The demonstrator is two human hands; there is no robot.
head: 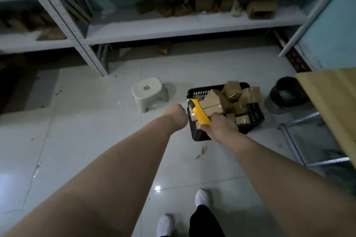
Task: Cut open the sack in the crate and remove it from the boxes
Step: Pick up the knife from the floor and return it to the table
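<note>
A black plastic crate point(256, 116) stands on the tiled floor, piled with several brown cardboard boxes point(215, 102). I cannot make out a sack among them. My right hand point(221, 127) grips a yellow utility knife point(199, 112), its tip pointing up and left over the crate's near-left corner. My left hand point(176, 115) is closed into a fist just left of the crate and the knife, and nothing shows in it.
A small white stool point(149, 92) sits left of the crate. A dark round bin point(287, 92) stands to its right. Metal shelving point(173, 29) with cardboard boxes runs along the back. A cardboard sheet point(331, 106) leans at the right. My feet point(200, 198) are below.
</note>
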